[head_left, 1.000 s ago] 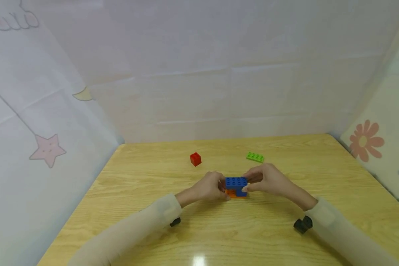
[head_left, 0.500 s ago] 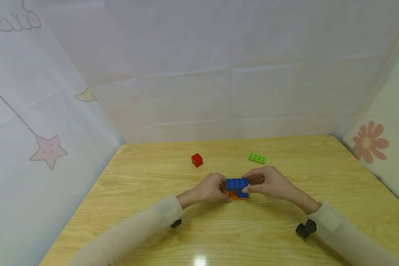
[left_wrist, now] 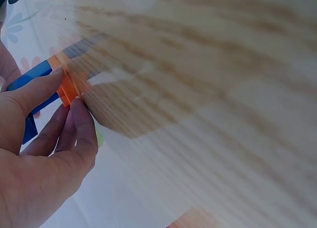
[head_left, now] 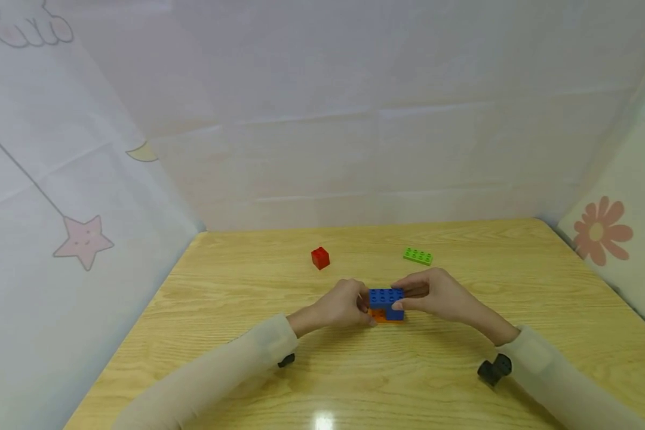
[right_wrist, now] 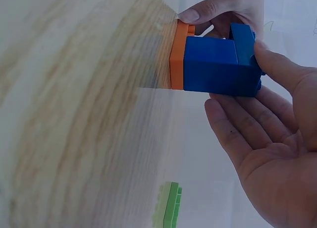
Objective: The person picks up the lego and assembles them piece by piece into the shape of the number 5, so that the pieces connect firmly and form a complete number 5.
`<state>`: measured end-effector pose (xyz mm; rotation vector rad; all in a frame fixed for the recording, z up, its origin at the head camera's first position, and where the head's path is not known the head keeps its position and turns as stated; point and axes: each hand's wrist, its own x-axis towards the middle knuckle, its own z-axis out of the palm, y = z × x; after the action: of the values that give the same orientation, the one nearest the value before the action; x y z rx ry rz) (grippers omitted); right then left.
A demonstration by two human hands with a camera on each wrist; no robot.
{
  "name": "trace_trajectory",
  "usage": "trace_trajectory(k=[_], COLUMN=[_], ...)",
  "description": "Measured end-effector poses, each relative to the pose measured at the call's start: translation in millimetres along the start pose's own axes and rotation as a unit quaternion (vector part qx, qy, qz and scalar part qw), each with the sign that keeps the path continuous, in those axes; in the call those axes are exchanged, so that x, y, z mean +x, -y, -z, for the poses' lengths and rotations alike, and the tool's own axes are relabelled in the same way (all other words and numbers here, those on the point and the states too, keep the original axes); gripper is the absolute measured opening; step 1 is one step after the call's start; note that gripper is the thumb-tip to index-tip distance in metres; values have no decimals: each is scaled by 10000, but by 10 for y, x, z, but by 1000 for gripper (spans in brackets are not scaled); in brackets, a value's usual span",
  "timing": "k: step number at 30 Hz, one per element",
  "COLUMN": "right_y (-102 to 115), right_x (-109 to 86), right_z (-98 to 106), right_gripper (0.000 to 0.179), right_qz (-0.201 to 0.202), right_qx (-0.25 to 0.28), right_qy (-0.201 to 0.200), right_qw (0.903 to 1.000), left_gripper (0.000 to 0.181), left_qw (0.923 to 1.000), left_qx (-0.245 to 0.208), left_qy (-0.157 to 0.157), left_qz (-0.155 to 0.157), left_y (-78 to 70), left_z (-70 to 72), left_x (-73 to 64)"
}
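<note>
A small stack of toy building bricks stands on the table between both hands. At its bottom lies an orange plate (head_left: 377, 318), its edge facing the table in the right wrist view. A blue brick (right_wrist: 208, 62) sits on one end of it. Across the top runs a longer blue studded piece (head_left: 386, 295), overhanging toward the left with a gap beneath. My left hand (head_left: 341, 304) pinches the orange plate's left end between thumb and fingers. With thumb and fingers on opposite sides, my right hand (head_left: 439, 295) holds the blue part of the stack from the right.
Farther back on the wooden table (head_left: 247, 263) are a red brick (head_left: 320, 258), behind the left hand, and a flat lime-green plate (head_left: 418, 256), behind the right. Patterned white sheets (head_left: 301, 149) rise behind the table and at both sides.
The whole head view has shifted slightly to the right. Both hands keep their hold on the stack, and its arrangement looks the same.
</note>
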<state>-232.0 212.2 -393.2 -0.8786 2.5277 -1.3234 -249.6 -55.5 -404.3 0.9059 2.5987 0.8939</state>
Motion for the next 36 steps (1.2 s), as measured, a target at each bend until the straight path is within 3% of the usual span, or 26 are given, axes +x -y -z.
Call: trace_trajectory(k=[20,36], right_y=[57,137], right_x=[40,43], right_z=[17,42], right_gripper=[45,37], right_qz=[-517,-446], right_qx=[-190,-466], right_qy=[23,194], right_qw=[9985,9977], left_gripper=[20,23], left_qw=[9999,9998], left_qx=[97,106], left_qy=[47,160], left_qz=[40,67], left_y=[-4,-13], left_z=[25,43], left_x=[15,42])
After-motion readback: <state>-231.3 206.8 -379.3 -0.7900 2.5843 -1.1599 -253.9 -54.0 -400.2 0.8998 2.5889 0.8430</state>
